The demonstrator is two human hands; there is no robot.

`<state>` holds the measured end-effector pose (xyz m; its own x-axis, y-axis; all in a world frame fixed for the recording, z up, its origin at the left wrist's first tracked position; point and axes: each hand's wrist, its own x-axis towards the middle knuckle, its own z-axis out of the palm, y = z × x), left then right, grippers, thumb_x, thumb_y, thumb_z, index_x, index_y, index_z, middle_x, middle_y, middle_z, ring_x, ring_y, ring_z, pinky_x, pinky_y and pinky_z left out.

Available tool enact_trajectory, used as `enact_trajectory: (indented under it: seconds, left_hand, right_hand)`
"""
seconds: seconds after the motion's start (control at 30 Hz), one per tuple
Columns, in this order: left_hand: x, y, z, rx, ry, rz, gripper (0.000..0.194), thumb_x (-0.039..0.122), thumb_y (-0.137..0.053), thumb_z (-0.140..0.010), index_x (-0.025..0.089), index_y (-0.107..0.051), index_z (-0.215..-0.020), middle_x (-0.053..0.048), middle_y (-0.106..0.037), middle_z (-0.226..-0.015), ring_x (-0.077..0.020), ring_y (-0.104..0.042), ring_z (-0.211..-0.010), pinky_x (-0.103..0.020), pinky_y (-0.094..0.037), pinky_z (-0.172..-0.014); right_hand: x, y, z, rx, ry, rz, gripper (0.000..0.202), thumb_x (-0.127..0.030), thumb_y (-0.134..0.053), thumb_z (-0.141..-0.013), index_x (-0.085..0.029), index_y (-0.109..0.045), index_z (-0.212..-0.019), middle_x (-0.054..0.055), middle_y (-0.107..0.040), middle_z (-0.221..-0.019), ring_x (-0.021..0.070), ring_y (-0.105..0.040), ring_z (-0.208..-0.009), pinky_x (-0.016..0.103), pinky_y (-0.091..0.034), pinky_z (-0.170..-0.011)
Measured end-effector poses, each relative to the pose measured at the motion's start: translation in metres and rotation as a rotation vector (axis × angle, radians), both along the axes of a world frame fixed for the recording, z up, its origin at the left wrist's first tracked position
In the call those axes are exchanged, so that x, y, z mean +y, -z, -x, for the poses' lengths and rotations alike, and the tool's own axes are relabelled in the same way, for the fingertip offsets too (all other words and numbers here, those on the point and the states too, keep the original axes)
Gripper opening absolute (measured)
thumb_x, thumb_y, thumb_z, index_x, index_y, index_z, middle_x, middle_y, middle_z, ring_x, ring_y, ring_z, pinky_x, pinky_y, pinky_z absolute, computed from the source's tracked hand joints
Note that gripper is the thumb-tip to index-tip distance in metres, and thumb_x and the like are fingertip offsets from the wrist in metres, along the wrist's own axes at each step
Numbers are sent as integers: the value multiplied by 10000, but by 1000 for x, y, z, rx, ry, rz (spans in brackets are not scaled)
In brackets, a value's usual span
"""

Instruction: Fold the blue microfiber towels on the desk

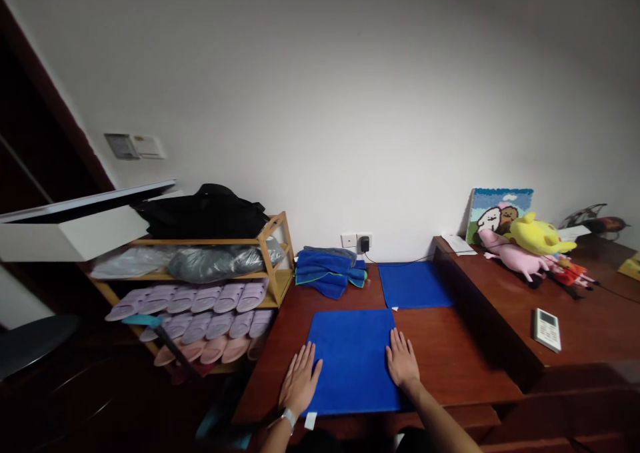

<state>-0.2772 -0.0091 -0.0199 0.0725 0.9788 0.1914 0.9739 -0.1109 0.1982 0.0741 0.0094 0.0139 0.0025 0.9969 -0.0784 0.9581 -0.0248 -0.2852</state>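
Observation:
A blue cloth (354,359) lies spread flat on the brown wooden desk (450,353), with a small white tag at its near left corner. My left hand (300,378) rests palm down on the cloth's left edge, its fingers stretched out. On the right edge lies my right hand (402,358), also flat with fingers extended. Neither hand grips anything. Beyond the right hand, a second blue cloth (416,285) is laid flat near the wall. A rumpled heap of blue cloths (327,269) sits at the desk's back left.
Left of the desk stands a wooden rack (280,286) with several slippers (206,297) and a black bag (205,214) on top. On the raised surface at right are plush toys (540,234) and a white remote (547,329). A black plug (365,243) sits in the wall socket.

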Motion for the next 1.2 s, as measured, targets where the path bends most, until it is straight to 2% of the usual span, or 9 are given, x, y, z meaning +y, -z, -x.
enact_trajectory:
  seconds: [0.4,0.53,0.63,0.73,0.8,0.87,0.97,1.07,1.2]
  left_hand:
    - [1,-6,-1,63,-22,39,684,563,-263,-1032,191,-305,-1605,-72,-326,-1670,-250,-285,-1549,-482,-263,-1263]
    - [6,-14,-7,113,-16,-4,667,519,-265,-1035,168,-312,-1601,-90,-349,-1658,-263,-301,-1544,-525,-225,-1272]
    - [16,-25,-40,90,49,-83,627,469,-237,-1053,190,-280,-1612,-86,-335,-1665,-251,-294,-1546,-517,-230,-1273]
    - [29,-33,-101,52,235,-60,616,479,-226,-1062,221,-247,-1622,-59,-307,-1679,-226,-270,-1555,-475,-237,-1279]
    - [37,-31,-143,29,335,-19,623,495,-218,-1062,230,-225,-1626,-58,-296,-1683,-228,-260,-1558,-480,-242,-1279]
    - [42,-26,-178,11,372,22,631,504,-204,-1061,226,-216,-1628,-71,-304,-1678,-237,-259,-1558,-495,-245,-1277]
    - [44,-15,-201,-3,371,58,644,520,-188,-1058,223,-213,-1628,-79,-317,-1672,-241,-257,-1558,-503,-233,-1279]
    - [44,-11,-189,-3,353,72,658,546,-188,-1053,224,-224,-1626,-71,-288,-1682,-235,-242,-1563,-493,-214,-1284]
    - [43,-14,-129,14,226,86,679,565,-189,-1048,206,-249,-1621,-77,-271,-1686,-240,-234,-1566,-493,-199,-1284]
  right_hand:
    - [0,-2,-2,57,9,3,665,-438,-115,-1031,-157,-138,-1634,-19,-106,-1708,184,-50,-1585,400,1,-1282]
    - [0,-4,-2,83,3,5,661,-425,-118,-1031,-153,-136,-1633,-15,-100,-1709,184,-44,-1585,401,5,-1281]
    - [0,-6,-2,96,2,6,661,-429,-126,-1031,-155,-143,-1633,-4,-108,-1709,193,-44,-1586,407,6,-1281]
    - [0,-8,-2,96,5,10,660,-426,-138,-1029,-162,-153,-1633,-3,-115,-1707,194,-43,-1586,406,17,-1279]
    - [0,-8,-2,98,3,10,658,-422,-144,-1027,-168,-160,-1634,-12,-118,-1704,189,-45,-1586,401,22,-1277]
    - [0,-8,-2,98,-1,10,656,-415,-155,-1025,-172,-161,-1634,-17,-113,-1703,187,-44,-1586,401,23,-1276]
    - [0,-9,-3,82,-10,15,658,-405,-162,-1023,-163,-152,-1635,-11,-106,-1705,193,-35,-1586,404,20,-1276]
    - [0,-9,-3,58,-3,21,660,-401,-143,-1024,-150,-146,-1634,-6,-111,-1707,196,-41,-1586,404,5,-1278]
    - [-1,-9,-2,39,2,22,666,-417,-123,-1028,-139,-146,-1633,-7,-110,-1709,193,-48,-1586,405,0,-1280]
